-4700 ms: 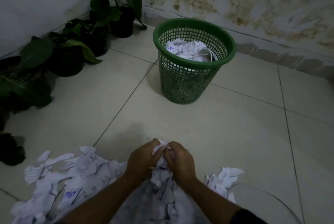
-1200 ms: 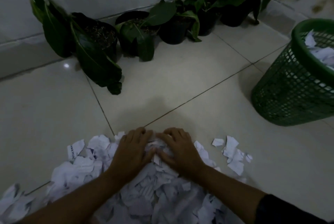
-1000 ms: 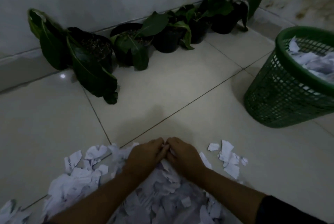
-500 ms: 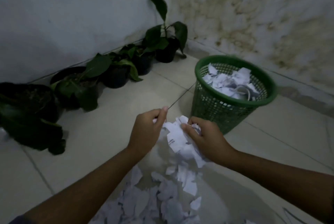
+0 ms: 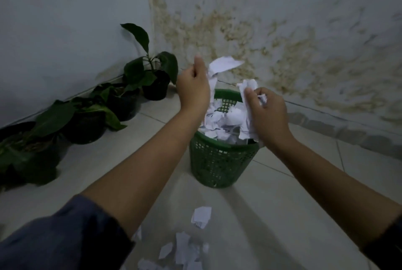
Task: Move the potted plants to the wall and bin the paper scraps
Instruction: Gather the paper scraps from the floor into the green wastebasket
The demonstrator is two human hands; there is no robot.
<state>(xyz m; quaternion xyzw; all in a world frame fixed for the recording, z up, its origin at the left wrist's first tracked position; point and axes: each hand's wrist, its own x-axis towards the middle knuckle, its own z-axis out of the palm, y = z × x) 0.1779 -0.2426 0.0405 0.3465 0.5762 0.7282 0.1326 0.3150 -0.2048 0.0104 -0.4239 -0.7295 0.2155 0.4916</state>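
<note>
Both my hands are raised over the green mesh basket [image 5: 217, 165], which is heaped with white paper scraps [image 5: 219, 119]. My right hand [image 5: 266, 115] grips a wad of scraps above the basket's right rim. My left hand [image 5: 193, 89] is over the left rim with its thumb up. A scrap [image 5: 224, 64] sticks out beside it, and its fingers are hidden behind the back of the hand. Loose scraps [image 5: 185, 250] lie on the floor below my arms. Several potted plants [image 5: 155, 86] [image 5: 84, 126] stand in a row along the left wall.
The basket stands on pale floor tiles near the corner of two walls; the right wall [image 5: 304, 52] is stained brown. One more scrap [image 5: 201, 216] lies on the floor in front of the basket. A dark pot [image 5: 28, 152] is at the left edge.
Both hands have lifted a bundle of scraps off the floor pile and carried it forward over the basket. The hands have drawn apart and scraps have dropped.
</note>
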